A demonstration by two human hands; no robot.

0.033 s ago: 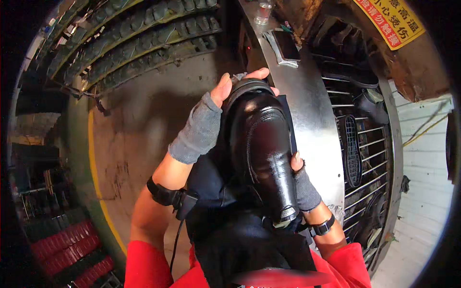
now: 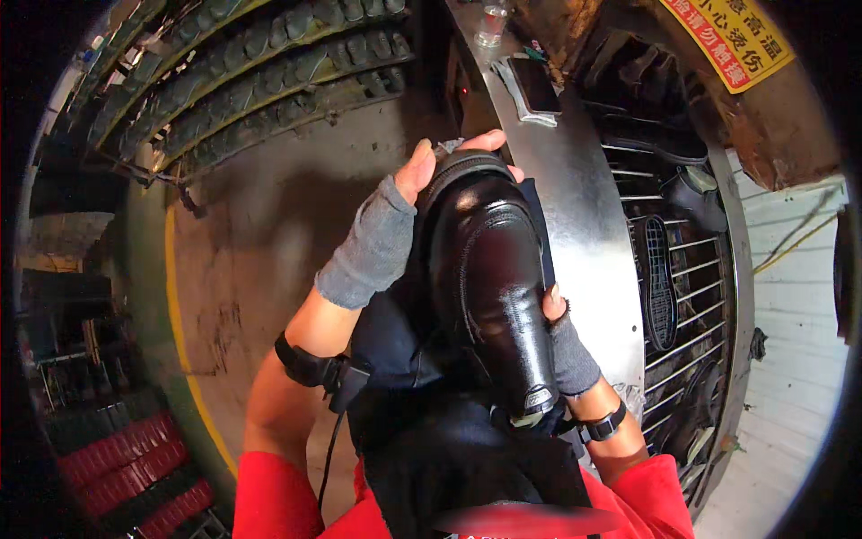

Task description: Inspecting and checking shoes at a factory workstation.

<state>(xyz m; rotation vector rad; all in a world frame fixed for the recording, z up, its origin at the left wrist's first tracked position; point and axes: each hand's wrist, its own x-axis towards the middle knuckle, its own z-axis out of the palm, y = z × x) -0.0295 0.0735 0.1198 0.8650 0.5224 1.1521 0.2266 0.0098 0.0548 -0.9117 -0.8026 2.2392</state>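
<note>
I hold a glossy black leather shoe point(image 2: 498, 287) between both hands, its toe pointing away from me. My left hand point(image 2: 417, 169) is closed round the far end, its thumb and fingers at the toe. There, a matte black sole edge point(image 2: 471, 163) curves round the toe. My right hand point(image 2: 561, 328) grips the right side toward the heel, its thumb along the upper and its other fingers hidden underneath. Grey fingerless gloves cover both hands and wrists. The shoe is above my dark apron point(image 2: 467, 476), beside the metal bench.
To the right runs a steel bench point(image 2: 575, 193) with a dark flat device point(image 2: 536, 87) and a clear container point(image 2: 491, 25). Beyond it, soles such as a black one point(image 2: 660, 283) lie on metal bars. Shoe racks point(image 2: 260, 67) stand far left. A cable point(image 2: 330, 458) hangs by my left arm.
</note>
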